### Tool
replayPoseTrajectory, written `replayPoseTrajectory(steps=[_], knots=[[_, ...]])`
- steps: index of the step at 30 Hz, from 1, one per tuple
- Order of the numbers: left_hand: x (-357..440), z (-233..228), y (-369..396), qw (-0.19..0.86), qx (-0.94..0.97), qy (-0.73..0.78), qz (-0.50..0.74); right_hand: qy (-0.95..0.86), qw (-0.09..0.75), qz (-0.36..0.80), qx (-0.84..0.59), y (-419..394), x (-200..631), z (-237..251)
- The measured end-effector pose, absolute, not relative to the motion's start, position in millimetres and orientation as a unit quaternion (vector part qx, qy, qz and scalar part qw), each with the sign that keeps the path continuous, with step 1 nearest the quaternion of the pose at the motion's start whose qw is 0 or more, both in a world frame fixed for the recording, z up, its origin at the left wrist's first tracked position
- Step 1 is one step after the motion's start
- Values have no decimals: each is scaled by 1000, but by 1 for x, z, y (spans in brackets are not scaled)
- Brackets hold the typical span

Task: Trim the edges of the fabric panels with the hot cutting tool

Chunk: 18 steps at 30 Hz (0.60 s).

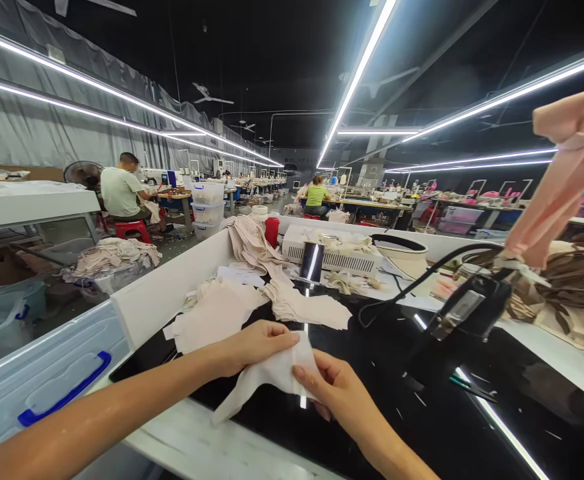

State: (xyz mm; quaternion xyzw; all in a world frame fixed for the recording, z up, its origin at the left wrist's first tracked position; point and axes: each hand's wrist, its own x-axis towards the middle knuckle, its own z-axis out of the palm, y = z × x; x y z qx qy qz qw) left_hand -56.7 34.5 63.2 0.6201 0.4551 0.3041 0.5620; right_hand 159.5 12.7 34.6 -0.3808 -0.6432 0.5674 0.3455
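Note:
A pale cream piece of cut fabric (267,377) is held between both hands above the glossy black tabletop (367,407). My left hand (257,343) pinches its upper edge between thumb and fingers. On the other side, my right hand (329,383) grips the fabric with the thumb on top. One end of the cloth hangs down to the left, towards the table's front edge. Just beyond the hands lie two stacks of similar cut pieces, a left stack (217,310) and a right stack (312,305).
A dark thread cone (313,261) stands before a white vented box (332,250). At right are a black clamp-like device (472,310) with a cable, small teal-handled snips (472,387) and hanging pink fabric (557,187). A clear lidded bin (67,373) adjoins the table's left. Co-workers sit farther off.

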Motion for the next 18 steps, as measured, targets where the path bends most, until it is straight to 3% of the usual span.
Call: replayPoseTrajectory(steps=[6,18], knots=[[-53,64,35,530,643,466,298,-585,274,652,-396,0,167,34],[-50,55,42,423,742,448,264,-643,193,618,-408,-2,172,22]])
